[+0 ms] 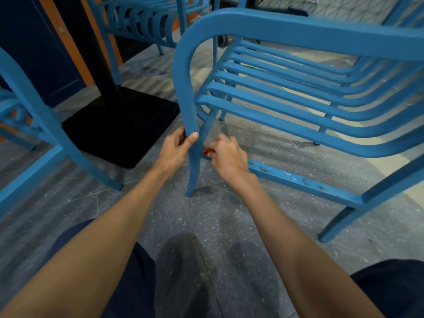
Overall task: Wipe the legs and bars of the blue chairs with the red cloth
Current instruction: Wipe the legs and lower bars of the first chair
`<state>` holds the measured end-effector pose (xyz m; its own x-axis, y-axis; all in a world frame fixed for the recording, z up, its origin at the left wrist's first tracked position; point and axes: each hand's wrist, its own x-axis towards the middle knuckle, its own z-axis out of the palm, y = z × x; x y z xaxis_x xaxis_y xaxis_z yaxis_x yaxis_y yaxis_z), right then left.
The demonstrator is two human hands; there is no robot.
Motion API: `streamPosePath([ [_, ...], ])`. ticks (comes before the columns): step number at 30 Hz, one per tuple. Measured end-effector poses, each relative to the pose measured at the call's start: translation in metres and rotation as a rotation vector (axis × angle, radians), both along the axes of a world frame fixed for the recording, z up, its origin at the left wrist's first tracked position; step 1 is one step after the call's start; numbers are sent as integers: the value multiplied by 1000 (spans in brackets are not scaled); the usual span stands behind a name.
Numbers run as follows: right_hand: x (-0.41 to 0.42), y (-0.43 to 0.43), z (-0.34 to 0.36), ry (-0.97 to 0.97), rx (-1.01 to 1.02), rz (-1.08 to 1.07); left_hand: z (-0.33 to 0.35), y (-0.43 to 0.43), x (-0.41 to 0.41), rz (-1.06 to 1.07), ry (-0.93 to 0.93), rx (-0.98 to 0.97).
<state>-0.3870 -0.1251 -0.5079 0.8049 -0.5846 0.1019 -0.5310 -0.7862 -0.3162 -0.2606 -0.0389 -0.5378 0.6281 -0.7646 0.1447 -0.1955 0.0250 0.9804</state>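
Grey speckled floor (160, 214), dim light. Landmark for these notes: front leg (192, 173) of the nearest blue chair (298, 35), foot planted on the floor.

On my feed the left hand (176, 148) grips that leg about halfway up, thumb laid across its front face and fingers curled round behind.

Right hand (227, 154) is just right of the leg, fingers bunched tight on the red cloth (207, 152). I see only small scraps of red between fingers and palm. Cloth sits at the joint where the low side bar (298, 180) meets the leg. That bar runs off rightward from the leg, paint chipped in spots.

Black table base (119, 129) lies left of the leg, near. Second blue chair (34, 106) stands further left. Forearms bare.
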Motion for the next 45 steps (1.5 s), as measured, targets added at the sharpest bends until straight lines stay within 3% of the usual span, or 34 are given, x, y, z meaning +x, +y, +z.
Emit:
streamPosePath([
  [10, -4, -26, -3, -12, 51, -163, 4, 0, -2, -5, 62, 27],
  [19, -29, -7, -10, -76, 8, 33, 9, 2, -5, 9, 61, 45],
  [24, -36, -24, -8, -64, 59, 1, 14, 5, -8, 75, -94, 210],
  [28, -31, -37, 5, -136, 326, -130, 25, 7, -29, 256, -271, 558],
  [32, -39, -43, 13, -323, 591, -229, 24, 6, -52, 237, -14, 516],
  [38, -48, -43, 20, -371, 737, -174, 45, -26, -87, 97, 354, 343],
  [45, -68, -36, 42, -551, 1029, -65, 65, -41, -83, 43, 312, 394],
])
